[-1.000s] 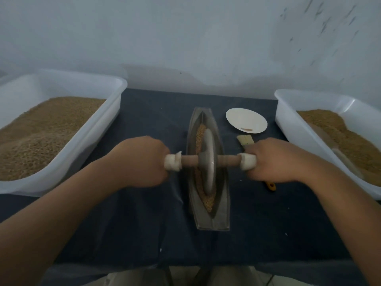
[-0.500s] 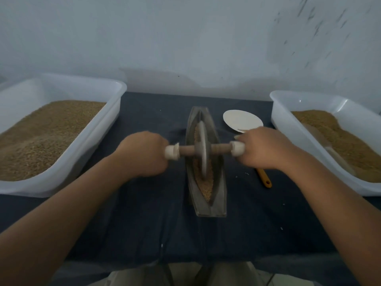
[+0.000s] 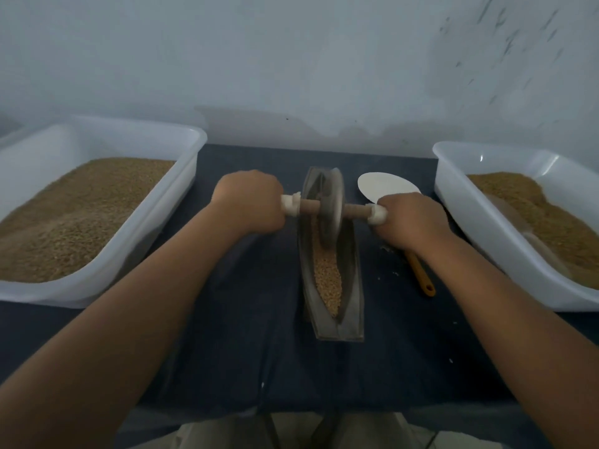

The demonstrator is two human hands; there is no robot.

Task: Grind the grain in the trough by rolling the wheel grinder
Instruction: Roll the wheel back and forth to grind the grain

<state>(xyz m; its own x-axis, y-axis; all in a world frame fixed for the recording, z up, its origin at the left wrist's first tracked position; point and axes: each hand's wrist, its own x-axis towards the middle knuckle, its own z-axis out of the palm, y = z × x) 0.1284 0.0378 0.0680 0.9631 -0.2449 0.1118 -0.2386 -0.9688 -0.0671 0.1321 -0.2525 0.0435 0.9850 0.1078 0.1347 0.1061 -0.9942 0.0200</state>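
Observation:
A narrow boat-shaped metal trough [image 3: 351, 286] lies lengthwise on the dark cloth, with tan grain [image 3: 329, 280] along its groove. The wheel grinder [image 3: 330, 205], a grey disc on a wooden axle with white end caps, stands in the trough's far end. My left hand [image 3: 249, 205] grips the axle's left end and my right hand [image 3: 410, 220] grips its right end. Both fists hide the handle tips.
A large white tub [image 3: 155, 228] of grain stands at the left and another white tub [image 3: 486, 234] of finer brown material at the right. A white dish [image 3: 385, 186] lies behind my right hand. A brush with an orange handle [image 3: 421, 273] lies right of the trough.
Both hands have pushed the wheel away from me, from the trough's middle to its far end. More grain now shows in the near half of the groove.

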